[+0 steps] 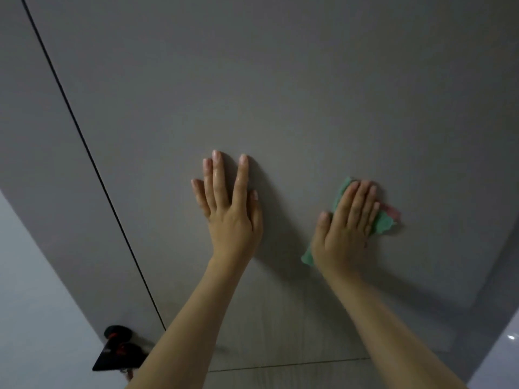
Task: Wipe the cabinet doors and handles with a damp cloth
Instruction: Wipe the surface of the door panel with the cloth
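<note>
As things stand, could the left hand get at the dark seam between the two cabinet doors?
Probably yes. The left hand lies flat and bare on the door, the seam runs to its left, and nothing sits on the grey panel between them. The cloth stays under the right hand.

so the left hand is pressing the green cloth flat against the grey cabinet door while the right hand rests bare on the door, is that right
Not quite: the hands are swapped. In the head view the right hand presses the green cloth flat against the grey cabinet door, fingers straight over it. The left hand is the bare one, resting open on the door beside it.
</note>
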Demonstrator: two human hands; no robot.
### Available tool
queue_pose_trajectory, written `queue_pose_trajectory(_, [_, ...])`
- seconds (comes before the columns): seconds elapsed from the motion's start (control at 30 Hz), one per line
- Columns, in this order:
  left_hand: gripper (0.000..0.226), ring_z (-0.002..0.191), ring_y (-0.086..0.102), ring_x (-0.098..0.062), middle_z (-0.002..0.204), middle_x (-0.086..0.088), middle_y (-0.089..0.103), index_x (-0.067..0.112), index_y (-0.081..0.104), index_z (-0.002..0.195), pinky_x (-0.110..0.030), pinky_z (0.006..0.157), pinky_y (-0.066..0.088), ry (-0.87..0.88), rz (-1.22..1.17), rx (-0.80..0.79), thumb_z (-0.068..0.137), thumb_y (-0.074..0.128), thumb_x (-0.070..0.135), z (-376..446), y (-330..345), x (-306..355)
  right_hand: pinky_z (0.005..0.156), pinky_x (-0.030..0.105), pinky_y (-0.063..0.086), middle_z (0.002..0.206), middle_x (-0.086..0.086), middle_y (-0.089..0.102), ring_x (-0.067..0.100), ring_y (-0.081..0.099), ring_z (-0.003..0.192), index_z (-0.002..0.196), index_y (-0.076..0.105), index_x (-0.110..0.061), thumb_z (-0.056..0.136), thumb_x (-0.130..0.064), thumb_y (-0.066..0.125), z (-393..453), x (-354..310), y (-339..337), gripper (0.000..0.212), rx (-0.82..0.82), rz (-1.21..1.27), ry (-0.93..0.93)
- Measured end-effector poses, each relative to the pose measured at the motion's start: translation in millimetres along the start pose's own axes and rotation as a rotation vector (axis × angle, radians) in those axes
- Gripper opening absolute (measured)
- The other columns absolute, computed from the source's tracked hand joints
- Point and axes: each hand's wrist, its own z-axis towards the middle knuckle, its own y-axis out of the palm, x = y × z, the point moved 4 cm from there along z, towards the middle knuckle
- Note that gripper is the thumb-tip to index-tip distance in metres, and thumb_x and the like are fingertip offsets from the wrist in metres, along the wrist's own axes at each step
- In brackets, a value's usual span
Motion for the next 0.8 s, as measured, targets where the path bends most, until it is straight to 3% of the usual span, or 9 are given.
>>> queue_pose_trajectory(0.03, [0.05,0.148,0.003,-0.025,0.153,-0.021,0.02,0.014,0.035,0.144,-0.052,0.117,0.003,-0.008,-0.01,0.005,0.096,0.045,0.021,0.2,0.4,1.4,0.119,0.042,0.003,0.15,0.024,0.026,0.036,0.011,0.142,0.147,0.017,0.003,0.1,-0.034,0.021,2.2,-17.2,2.6,0.06,-0.004,0.033,0.007])
queue_pose_trajectory(0.2, [0.051,0.144,0.009,-0.036,0.153,-0.024,0.021,0.012,0.036,0.144,-0.05,0.117,-0.001,-0.029,-0.017,0.021,0.094,0.045,0.021,1.3,1.4,4.0,0.119,0.037,-0.002,0.16,0.007,0.005,0.019,-0.002,0.147,0.152,0.002,-0.014,0.101,-0.04,0.015,-8.4,-40.1,12.9,0.058,-0.165,0.019,-0.57])
queue_pose_trajectory(0.3, [0.053,0.144,0.01,-0.037,0.153,-0.026,0.022,0.012,0.035,0.144,-0.05,0.117,-0.001,-0.037,0.015,0.016,0.095,0.045,0.029,1.9,2.1,6.5,0.118,0.038,0.001,0.149,0.02,0.031,0.033,0.014,0.142,0.148,0.019,-0.004,0.099,-0.037,0.022,30.5,25.4,-6.6,0.059,-0.077,-0.032,-0.352])
queue_pose_trajectory(0.43, [0.065,0.144,0.009,-0.039,0.154,-0.027,0.019,0.011,0.03,0.146,-0.051,0.117,-0.002,-0.076,0.037,-0.003,0.095,0.044,0.048,1.0,4.2,15.6,0.117,0.032,-0.001,0.15,0.025,0.029,0.04,0.022,0.139,0.144,0.027,0.006,0.1,-0.032,0.025,60.8,43.1,-20.4,0.058,0.121,-0.029,0.219])
queue_pose_trajectory(0.47, [0.067,0.144,0.008,-0.039,0.154,-0.027,0.017,0.01,0.03,0.146,-0.051,0.117,-0.003,-0.102,0.029,0.004,0.094,0.044,0.049,1.4,5.4,19.1,0.117,0.032,-0.002,0.15,0.023,0.03,0.039,0.021,0.14,0.145,0.027,0.003,0.099,-0.031,0.027,56.8,23.1,-16.7,0.057,0.101,0.009,0.178])
queue_pose_trajectory(0.53, [0.07,0.145,0.004,-0.038,0.155,-0.027,0.014,0.006,0.027,0.147,-0.052,0.116,-0.006,-0.166,0.005,0.02,0.093,0.046,0.047,2.2,8.4,28.6,0.118,0.035,-0.001,0.152,0.01,0.029,0.03,0.012,0.144,0.148,0.024,-0.006,0.099,-0.032,0.027,38.3,-19.5,-7.1,0.056,-0.042,0.057,-0.261])
queue_pose_trajectory(0.6, [0.067,0.145,0.003,-0.037,0.155,-0.027,0.012,0.003,0.025,0.147,-0.054,0.115,-0.006,-0.198,-0.024,0.041,0.093,0.047,0.037,1.1,12.3,42.8,0.119,0.034,-0.003,0.15,0.0,0.028,0.022,0.011,0.145,0.15,0.024,-0.015,0.1,-0.032,0.025,33.8,-14.6,-6.7,0.053,-0.17,0.014,-0.653])
queue_pose_trajectory(0.63, [0.064,0.145,0.003,-0.036,0.155,-0.026,0.013,0.004,0.026,0.147,-0.054,0.115,-0.005,-0.195,-0.037,0.049,0.093,0.047,0.032,0.7,15.3,50.8,0.118,0.033,-0.004,0.148,0.001,0.03,0.023,0.017,0.143,0.148,0.027,-0.014,0.099,-0.032,0.028,47.0,5.3,-11.7,0.053,-0.174,0.0,-0.687])
queue_pose_trajectory(0.8, [0.055,0.145,0.009,-0.034,0.154,-0.024,0.02,0.009,0.032,0.146,-0.055,0.116,0.003,-0.157,-0.024,0.041,0.095,0.045,0.028,-3.7,34.0,94.6,0.117,0.037,0.004,0.15,0.02,0.032,0.036,0.024,0.139,0.145,0.028,0.0,0.098,-0.029,0.029,127.9,97.8,-42.1,0.055,0.079,-0.058,-0.076])
